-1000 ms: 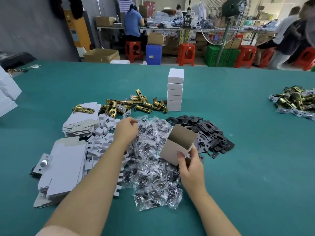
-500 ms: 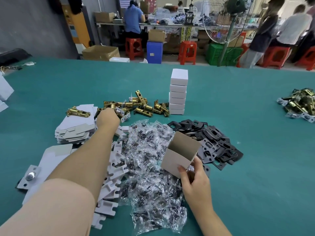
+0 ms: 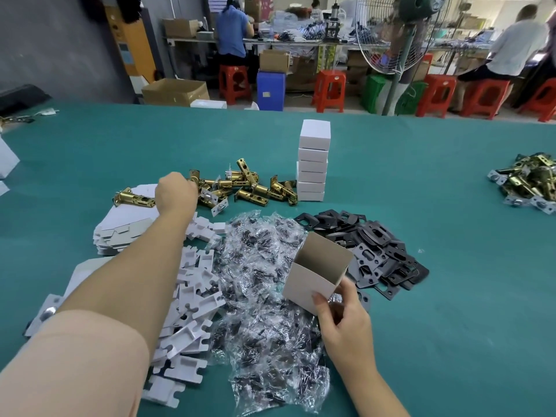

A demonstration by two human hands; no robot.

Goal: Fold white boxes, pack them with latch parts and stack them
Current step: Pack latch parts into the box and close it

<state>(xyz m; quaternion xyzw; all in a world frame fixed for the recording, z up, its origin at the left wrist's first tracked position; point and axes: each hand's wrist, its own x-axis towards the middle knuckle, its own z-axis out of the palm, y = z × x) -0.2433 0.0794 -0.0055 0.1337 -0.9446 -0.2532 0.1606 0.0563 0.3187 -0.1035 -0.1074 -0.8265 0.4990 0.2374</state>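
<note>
Since a second ago the left hand has reached from the screw packets out to the brass latches on the bench; its grip faces away, so I cannot tell whether it has closed. Better to take one latch cleanly by its barrel. At the right, the right hand pinches the open white box, mouth tilted up over the packets; keeping it steady should ease loading.

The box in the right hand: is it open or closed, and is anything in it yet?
Open. The box shows its bare brown inside at the top; nothing is visible inside, though its bottom is hidden. The right hand holds it.
</note>
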